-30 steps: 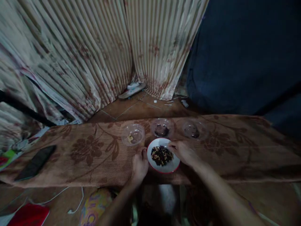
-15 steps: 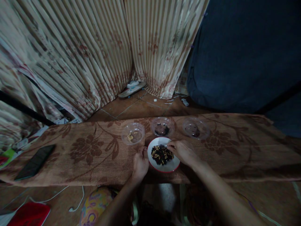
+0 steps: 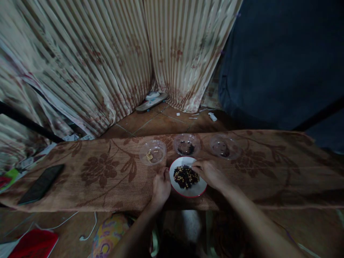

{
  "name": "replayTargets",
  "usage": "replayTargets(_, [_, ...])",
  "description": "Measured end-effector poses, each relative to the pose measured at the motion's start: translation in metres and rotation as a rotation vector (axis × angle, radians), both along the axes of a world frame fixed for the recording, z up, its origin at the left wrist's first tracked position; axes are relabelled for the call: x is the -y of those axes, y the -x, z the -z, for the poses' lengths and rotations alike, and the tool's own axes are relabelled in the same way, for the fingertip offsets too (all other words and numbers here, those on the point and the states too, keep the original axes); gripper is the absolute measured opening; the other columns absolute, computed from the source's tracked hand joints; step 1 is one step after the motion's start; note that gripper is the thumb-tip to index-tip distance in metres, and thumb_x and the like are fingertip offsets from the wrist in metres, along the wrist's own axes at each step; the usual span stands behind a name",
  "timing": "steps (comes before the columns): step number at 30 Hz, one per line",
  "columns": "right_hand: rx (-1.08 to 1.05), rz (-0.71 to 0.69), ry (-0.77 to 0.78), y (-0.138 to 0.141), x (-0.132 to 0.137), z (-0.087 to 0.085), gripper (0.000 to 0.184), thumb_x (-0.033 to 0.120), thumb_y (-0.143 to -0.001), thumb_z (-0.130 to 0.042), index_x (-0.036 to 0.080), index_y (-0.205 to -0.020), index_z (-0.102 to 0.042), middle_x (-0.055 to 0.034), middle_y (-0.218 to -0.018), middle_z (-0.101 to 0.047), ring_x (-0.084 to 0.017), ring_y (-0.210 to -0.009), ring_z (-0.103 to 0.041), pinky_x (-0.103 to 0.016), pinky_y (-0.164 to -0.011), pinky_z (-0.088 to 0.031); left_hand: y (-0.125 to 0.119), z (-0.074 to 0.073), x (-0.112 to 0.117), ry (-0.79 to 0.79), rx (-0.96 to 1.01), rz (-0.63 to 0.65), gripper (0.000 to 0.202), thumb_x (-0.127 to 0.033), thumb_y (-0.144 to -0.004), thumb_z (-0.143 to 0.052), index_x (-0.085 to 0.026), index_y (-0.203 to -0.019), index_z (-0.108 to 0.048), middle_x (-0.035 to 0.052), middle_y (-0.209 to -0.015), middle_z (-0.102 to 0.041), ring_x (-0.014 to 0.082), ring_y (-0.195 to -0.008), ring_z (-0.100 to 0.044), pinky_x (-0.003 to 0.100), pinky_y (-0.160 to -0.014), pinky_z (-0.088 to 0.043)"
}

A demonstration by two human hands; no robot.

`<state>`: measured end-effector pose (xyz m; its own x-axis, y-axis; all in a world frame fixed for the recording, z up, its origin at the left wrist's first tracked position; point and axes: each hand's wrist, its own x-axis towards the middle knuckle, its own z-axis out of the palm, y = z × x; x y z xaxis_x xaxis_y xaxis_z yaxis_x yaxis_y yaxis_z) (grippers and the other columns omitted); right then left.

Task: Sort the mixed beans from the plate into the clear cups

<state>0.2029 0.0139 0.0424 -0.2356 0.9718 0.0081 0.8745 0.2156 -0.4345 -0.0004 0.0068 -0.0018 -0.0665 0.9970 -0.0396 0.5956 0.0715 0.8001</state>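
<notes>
A white plate with a red rim [image 3: 197,190] holds a mix of dark beans or seeds [image 3: 185,182] and pale yellow kernels [image 3: 187,173]. My left hand [image 3: 161,185] is closed on the plate's left rim, thumb uppermost. Over the plate's upper right, my right hand [image 3: 208,172] pinches a thin pale tool [image 3: 189,165], whose tip reaches the mix; its kind is too small to tell. Behind the plate stand three clear plastic bowls: the left bowl [image 3: 160,143] has yellow kernels, the middle bowl [image 3: 197,141] black bits, the right bowl [image 3: 233,148] dark reddish bits.
A brown flowered cloth [image 3: 129,193] covers the narrow table. At its left end lies a dark phone [image 3: 41,183]. Striped curtains [image 3: 115,64] hang beyond. A white cable [image 3: 95,222] and a red item [image 3: 39,243] are on the floor at the lower left.
The view has shifted very slightly. Both hands keep nearly the same places, the left at the plate's rim and the right over the mix.
</notes>
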Motion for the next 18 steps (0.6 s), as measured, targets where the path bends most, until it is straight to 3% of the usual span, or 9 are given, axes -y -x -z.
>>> replayTargets(6, [-0.078,0.03,0.005,-0.004,0.002,-0.004,0.029,0.037,-0.086,-0.044,0.025,-0.088,-0.07,-0.0026,-0.081,-0.071,-0.017,-0.071,-0.063,-0.024,-0.063,-0.042,-0.001,0.0,0.0,0.009,0.005,-0.005,0.031,-0.029,-0.088,-0.034,-0.018,-0.096,-0.062,0.0071,-0.091,-0.069,0.0175,-0.082,-0.062,0.029,-0.076,-0.045])
replayTargets(11, [-0.226,0.011,0.001,-0.004,0.001,-0.014,0.031,0.04,-0.086,-0.044,0.024,-0.092,-0.07,-0.0019,-0.084,-0.071,-0.018,-0.075,-0.064,-0.025,-0.067,-0.044,-0.003,-0.004,0.001,0.046,-0.009,-0.007,0.029,-0.027,-0.088,-0.035,-0.019,-0.095,-0.062,0.0062,-0.09,-0.069,0.0168,-0.082,-0.062,0.028,-0.075,-0.045])
replayTargets(18, [-0.293,-0.007,-0.072,0.02,-0.017,-0.037,0.027,0.038,-0.083,-0.049,0.023,-0.09,-0.07,-0.0023,-0.088,-0.071,-0.019,-0.078,-0.064,-0.027,-0.07,-0.046,-0.006,-0.009,0.004,0.05,-0.032,-0.009,0.029,-0.026,-0.088,-0.033,-0.019,-0.089,-0.062,0.0061,-0.087,-0.069,0.0166,-0.08,-0.063,0.027,-0.073,-0.045])
